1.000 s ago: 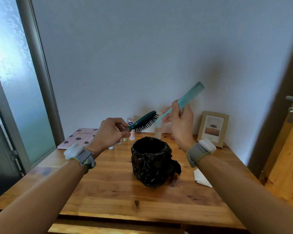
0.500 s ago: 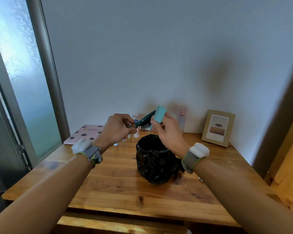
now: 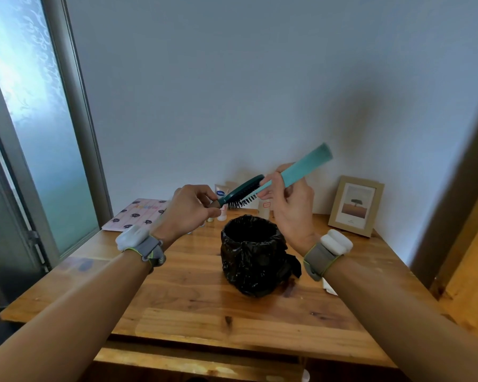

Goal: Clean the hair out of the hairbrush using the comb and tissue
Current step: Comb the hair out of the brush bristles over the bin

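Both forearms were bare, and each wrist wore a grey strap edged in yellow-green, carrying a rounded white device.

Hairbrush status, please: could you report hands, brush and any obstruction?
Left hand grips hairbrush handle. Right hand holds comb at the bristles. Both above bin. Nothing in the way.

Single head-worn view: the table (image 3: 193,296) and wall (image 3: 260,78) are seen from above, facing forward and down, at arm's reach.
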The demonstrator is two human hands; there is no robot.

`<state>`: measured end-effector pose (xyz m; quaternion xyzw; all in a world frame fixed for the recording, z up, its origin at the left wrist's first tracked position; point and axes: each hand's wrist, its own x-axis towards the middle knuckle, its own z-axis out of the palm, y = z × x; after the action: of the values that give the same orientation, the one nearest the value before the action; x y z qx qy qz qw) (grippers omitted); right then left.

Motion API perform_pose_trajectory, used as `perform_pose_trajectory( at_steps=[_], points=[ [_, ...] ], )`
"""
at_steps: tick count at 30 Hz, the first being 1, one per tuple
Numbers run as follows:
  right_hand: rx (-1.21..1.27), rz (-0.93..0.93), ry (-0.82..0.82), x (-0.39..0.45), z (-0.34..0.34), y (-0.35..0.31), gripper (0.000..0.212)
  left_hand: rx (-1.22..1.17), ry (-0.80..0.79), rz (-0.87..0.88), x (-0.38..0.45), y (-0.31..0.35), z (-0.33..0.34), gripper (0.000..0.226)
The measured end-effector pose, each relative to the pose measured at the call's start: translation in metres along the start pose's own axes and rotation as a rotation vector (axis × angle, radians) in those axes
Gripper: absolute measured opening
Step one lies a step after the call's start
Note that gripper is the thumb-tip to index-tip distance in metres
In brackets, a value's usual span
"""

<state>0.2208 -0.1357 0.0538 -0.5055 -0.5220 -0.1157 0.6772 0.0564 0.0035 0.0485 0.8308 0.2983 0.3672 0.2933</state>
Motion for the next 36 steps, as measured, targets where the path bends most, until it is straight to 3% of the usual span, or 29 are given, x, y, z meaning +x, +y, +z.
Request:
perform_pose_trajectory(
  at_steps=[12,16,18,20,24,31,36],
  points=[
    [-0.274,-0.021,-0.294,-0.013,0.008,0.012,0.024,0.031,0.026,0.042,-0.002,0.008,0.000,0.021],
    [-0.182,0.132,-0.190,-0.008,-0.005,0.012,0.036,0.032,0.029,0.047,-0.005,0.005,-0.003,0.022],
    [-0.046,0.186,-0.099,-0.003,-0.011,0.008,0.026,0.044,0.028,0.059,-0.006,0.003,-0.003,0.022],
    [0.058,0.160,0.007,0.003,-0.015,0.001,0.014,0.039,0.028,0.063,-0.007,0.001,-0.002,0.023],
    [0.136,0.083,0.161,0.011,-0.016,-0.007,0.013,0.033,0.020,0.073,-0.006,0.000,0.001,0.022],
    [0.005,0.139,0.019,0.000,-0.005,0.001,0.015,-0.033,0.025,0.102,-0.009,0.005,0.001,0.021],
    [-0.052,0.181,0.028,-0.002,-0.003,0.009,0.019,-0.018,0.023,0.110,-0.006,0.009,0.000,0.018]
  ],
)
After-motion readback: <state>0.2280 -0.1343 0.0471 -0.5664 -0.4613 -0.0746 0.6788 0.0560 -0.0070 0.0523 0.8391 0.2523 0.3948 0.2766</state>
